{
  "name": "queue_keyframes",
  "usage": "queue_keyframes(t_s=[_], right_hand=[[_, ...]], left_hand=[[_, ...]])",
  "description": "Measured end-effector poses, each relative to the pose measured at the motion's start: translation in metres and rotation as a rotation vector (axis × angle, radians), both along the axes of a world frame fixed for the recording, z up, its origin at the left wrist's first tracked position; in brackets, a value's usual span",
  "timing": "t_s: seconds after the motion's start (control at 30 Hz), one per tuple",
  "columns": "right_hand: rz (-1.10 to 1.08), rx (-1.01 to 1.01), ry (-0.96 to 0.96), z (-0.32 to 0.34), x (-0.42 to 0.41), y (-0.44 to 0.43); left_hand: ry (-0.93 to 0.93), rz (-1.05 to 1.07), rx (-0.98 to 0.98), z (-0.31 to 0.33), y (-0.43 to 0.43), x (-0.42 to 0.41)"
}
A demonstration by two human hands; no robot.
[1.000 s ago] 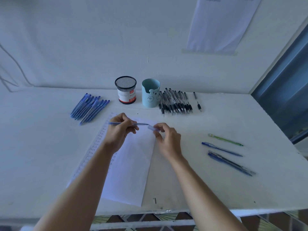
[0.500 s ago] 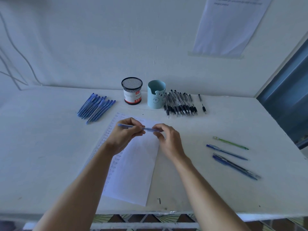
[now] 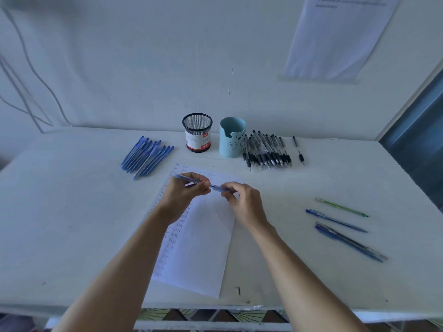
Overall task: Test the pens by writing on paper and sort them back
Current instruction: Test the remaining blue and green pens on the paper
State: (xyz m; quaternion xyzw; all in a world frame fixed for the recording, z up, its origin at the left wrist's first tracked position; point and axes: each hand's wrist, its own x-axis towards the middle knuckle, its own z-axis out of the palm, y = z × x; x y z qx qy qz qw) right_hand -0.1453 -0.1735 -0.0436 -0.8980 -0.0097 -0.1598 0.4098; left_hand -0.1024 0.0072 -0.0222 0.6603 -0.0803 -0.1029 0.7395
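Observation:
A blue pen [image 3: 215,187] lies level between both hands above the sheet of paper [image 3: 203,238]. My left hand [image 3: 184,195] grips its barrel. My right hand [image 3: 242,202] pinches its right end, where the cap is; the cap itself is mostly hidden by the fingers. The paper carries columns of small written words along its left side. A pile of several blue pens [image 3: 147,156] lies at the back left. A row of several black pens [image 3: 266,152] lies at the back, right of the cups.
A black mesh cup [image 3: 197,133] and a light blue cup [image 3: 232,137] stand at the back by the wall. A green pen [image 3: 341,207] and three blue pens [image 3: 335,220] lie on the right. The table's front edge [image 3: 215,305] runs close below the paper.
The two hands have closed together along the pen, so the gap between them is smaller. The view has shifted a little to the left.

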Motion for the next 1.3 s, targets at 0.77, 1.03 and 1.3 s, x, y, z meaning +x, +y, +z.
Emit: queue_keyframes(t_s=[0.77, 1.03, 1.3], right_hand=[[-0.128, -0.468, 0.275, -0.011, 0.001, -0.004], [-0.138, -0.477, 0.29, -0.012, 0.001, -0.003], [-0.141, -0.464, 0.274, -0.012, 0.002, -0.002]], left_hand=[[-0.288, 0.322, 1.071, -0.012, 0.066, 0.067], [-0.372, 0.49, 1.235, -0.014, 0.067, 0.073], [-0.313, 0.536, 1.261, -0.013, 0.07, 0.081]])
